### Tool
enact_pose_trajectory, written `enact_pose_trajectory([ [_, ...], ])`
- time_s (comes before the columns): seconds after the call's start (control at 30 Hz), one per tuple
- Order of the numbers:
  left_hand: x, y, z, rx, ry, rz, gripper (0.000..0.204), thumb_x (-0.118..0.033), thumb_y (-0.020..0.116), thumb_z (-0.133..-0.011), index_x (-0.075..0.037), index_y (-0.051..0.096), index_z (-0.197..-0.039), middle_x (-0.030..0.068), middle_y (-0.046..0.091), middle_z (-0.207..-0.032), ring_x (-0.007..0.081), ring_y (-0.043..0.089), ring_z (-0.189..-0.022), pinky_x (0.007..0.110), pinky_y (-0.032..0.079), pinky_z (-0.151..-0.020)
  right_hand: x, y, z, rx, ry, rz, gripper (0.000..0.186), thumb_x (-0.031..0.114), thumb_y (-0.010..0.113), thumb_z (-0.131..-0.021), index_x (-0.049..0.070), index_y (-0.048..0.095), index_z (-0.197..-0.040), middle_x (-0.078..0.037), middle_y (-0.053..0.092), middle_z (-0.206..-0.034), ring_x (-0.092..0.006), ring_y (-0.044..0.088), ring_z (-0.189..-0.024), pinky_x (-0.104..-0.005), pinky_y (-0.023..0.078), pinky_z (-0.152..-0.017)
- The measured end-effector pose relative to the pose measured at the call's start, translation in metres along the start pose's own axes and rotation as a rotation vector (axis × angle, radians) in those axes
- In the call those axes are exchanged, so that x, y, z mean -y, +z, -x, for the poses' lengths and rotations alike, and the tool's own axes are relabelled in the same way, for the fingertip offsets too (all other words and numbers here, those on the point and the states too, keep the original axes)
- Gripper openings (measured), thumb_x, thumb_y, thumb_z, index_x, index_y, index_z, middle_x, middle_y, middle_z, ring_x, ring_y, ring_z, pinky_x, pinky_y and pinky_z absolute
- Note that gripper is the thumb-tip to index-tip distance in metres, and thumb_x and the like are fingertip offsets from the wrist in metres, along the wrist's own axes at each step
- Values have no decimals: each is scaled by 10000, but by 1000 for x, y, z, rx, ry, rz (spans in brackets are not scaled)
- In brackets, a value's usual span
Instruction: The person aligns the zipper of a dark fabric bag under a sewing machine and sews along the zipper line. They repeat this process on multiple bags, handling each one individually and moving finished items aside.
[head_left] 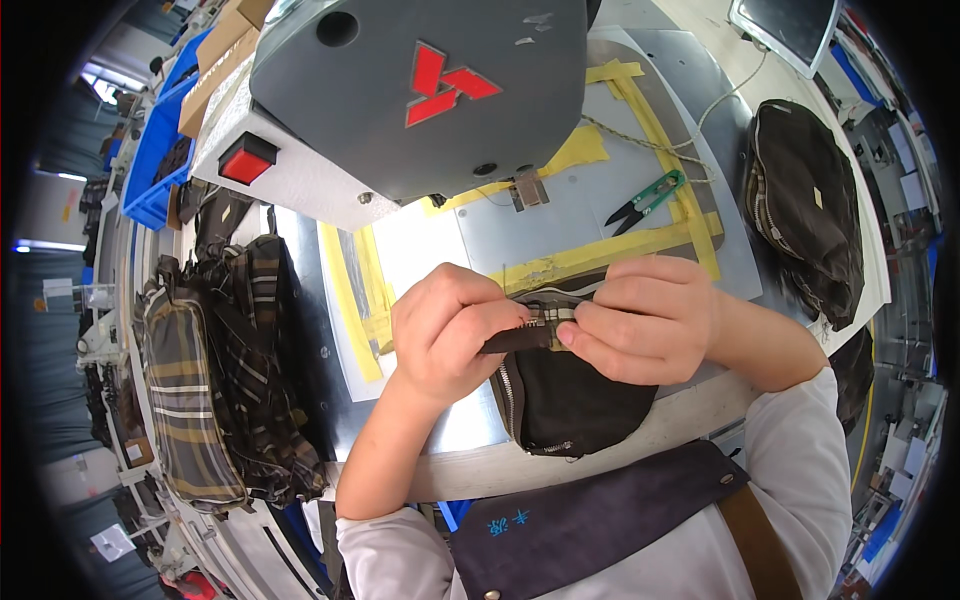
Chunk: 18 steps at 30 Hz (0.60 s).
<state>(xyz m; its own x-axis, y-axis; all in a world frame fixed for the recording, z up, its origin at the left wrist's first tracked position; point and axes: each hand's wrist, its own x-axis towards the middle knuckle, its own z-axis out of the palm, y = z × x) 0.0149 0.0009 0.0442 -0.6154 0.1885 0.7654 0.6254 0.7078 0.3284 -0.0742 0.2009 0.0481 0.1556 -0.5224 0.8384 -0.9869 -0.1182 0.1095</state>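
Note:
Between my two hands, close to the table's front edge, is a black fabric bag piece [585, 405] with a metal zipper curving down its left side. My left hand [450, 330] pinches the dark strap-like band at its top edge. Facing it, my right hand [645, 318] pinches the same edge, where plaid lining shows. A short gap separates the two sets of fingertips. Just beyond them stands the grey sewing machine head [420, 110], its needle area partly hidden behind the housing.
Green-handled thread snips [646, 202] lie right of the machine on a plate edged with yellow tape [600, 248]. A dark zippered bag [806, 210] rests at the right. Plaid bags [190, 390] are piled on the left, below a blue crate [160, 185]. A red switch [247, 159] sits on the machine's white side.

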Motion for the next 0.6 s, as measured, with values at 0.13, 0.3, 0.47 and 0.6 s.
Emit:
enact_pose_trajectory([
  [0.13, 3, 3, -1, -50, 43, -45, 294, -120, 790, -541, -130, 675, -812, -5, 529, -707, 154, 533, -567, 270, 386, -442, 2, 1, 1, -11, -11, 21, 110, 72, 719, -721, 66, 615, -755, -1, 597, -799, -135, 564, -673, -273, 518, -629],
  [0.3, 2, 2, -2, -39, 71, -42, 290, -117, 777, -559, -116, 695, -837, -2, 528, -709, 150, 528, -567, 271, 397, -448, 3, -2, -1, 12, 12, 2, 109, 98, 702, -718, 71, 634, -799, -2, 606, -822, -143, 575, -685, -279, 519, -640],
  [0.47, 2, 2, -1, -60, 124, 45, 223, -108, 742, -618, -87, 684, -833, 20, 595, -752, 171, 625, -645, 244, 459, -490, -1, -2, -3, 64, 267, -122, 188, 117, 701, -678, 56, 650, -848, -30, 612, -837, -181, 587, -700, -298, 501, -604],
  [0.6, 5, 1, 0, -29, 124, 86, 195, -109, 732, -642, -87, 675, -828, 29, 640, -779, 195, 693, -740, 233, 494, -524, 2, -12, -7, 177, 201, -22, 177, 109, 690, -673, 46, 647, -832, -52, 606, -819, -198, 577, -692, -302, 488, -586],
])
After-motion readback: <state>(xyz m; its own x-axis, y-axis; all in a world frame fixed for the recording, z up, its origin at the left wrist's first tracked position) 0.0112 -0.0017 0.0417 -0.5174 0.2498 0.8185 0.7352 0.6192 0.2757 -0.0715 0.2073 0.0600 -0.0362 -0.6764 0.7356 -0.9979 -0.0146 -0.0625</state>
